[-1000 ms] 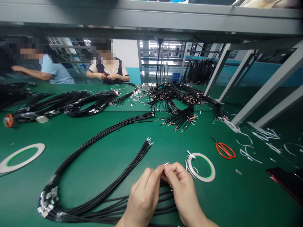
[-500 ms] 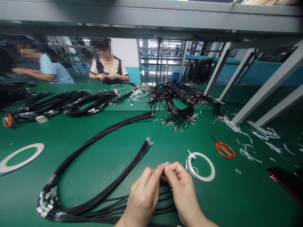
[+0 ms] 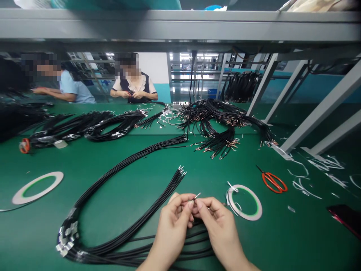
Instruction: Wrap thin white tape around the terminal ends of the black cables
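My left hand [image 3: 172, 226] and my right hand [image 3: 222, 227] meet near the front middle of the table, fingertips almost touching. Both are closed in a pinch around a black cable [image 3: 196, 196], whose thin silvery tip sticks up between the fingers. Most of that cable is hidden by my hands. Beneath and left of them lies a long looped bundle of black cables [image 3: 113, 168], wrapped with shiny silvery pieces [image 3: 67, 238] at its bend. Loose strands of it run under my wrists. A roll of white tape [image 3: 259, 207] lies just right of my right hand.
Orange-handled scissors [image 3: 274, 183] and white strip scraps [image 3: 306, 188] lie to the right, near a dark red-edged object [image 3: 344, 218]. Another white tape roll [image 3: 17, 199] is at left. Cable piles [image 3: 217, 109] line the back. Grey posts [image 3: 318, 109] stand right; two people sit opposite.
My left hand has turned, its thumb now showing against the cable end, and the fingers of both hands have shifted. The whole view has moved slightly, so things appear lower and farther right.
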`<state>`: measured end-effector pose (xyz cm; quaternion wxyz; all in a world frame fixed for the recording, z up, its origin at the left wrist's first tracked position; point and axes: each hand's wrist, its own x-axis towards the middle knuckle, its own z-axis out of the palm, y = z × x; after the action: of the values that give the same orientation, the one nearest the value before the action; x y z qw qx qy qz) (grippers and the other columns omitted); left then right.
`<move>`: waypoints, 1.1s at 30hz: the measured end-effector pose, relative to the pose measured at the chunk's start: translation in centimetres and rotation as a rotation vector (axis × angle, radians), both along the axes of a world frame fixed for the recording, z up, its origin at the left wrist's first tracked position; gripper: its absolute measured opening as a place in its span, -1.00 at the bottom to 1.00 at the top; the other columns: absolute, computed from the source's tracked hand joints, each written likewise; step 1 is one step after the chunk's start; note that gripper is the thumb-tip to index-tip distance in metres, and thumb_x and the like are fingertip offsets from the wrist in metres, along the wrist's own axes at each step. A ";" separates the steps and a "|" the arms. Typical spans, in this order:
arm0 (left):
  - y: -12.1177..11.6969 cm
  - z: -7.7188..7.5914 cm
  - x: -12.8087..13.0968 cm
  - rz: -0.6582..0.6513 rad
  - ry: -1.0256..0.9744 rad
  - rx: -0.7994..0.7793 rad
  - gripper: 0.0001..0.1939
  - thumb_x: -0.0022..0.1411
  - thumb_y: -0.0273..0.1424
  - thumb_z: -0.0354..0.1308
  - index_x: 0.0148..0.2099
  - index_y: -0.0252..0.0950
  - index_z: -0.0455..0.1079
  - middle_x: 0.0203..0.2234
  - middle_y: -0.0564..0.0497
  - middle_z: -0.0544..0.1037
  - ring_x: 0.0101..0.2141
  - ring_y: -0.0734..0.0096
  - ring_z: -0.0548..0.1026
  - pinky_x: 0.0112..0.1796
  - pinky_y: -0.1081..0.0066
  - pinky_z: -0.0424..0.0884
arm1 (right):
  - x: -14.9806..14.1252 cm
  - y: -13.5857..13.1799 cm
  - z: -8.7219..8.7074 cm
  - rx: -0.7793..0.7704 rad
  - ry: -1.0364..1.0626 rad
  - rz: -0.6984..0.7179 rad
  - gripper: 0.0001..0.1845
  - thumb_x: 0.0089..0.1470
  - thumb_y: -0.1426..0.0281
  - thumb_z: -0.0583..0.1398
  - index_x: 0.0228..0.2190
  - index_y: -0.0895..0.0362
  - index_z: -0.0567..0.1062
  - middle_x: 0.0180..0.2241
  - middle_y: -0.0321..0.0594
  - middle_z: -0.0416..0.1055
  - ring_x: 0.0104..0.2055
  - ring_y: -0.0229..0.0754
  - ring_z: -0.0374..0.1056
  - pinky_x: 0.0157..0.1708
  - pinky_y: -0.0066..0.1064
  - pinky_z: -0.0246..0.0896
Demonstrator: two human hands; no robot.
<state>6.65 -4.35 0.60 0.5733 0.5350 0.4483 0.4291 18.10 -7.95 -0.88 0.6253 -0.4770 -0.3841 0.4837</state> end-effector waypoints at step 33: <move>2.0 -0.5 -1.3 0.023 -0.015 -0.051 -0.78 -0.01 -0.32 0.34 -0.30 -0.35 0.55 -0.49 0.02 0.51 -0.50 0.49 0.45 -0.42 0.50 0.42 | 0.6 0.1 0.3 -0.047 -0.381 -0.047 -0.74 0.12 0.21 0.19 -0.33 0.16 0.53 -0.61 -0.33 0.33 -0.58 -0.28 0.19 -0.58 -0.50 0.06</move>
<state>5.33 -2.30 0.08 0.5852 0.5117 0.4610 0.4281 18.72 -7.82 -0.54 0.5412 -0.5832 -0.4727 0.3788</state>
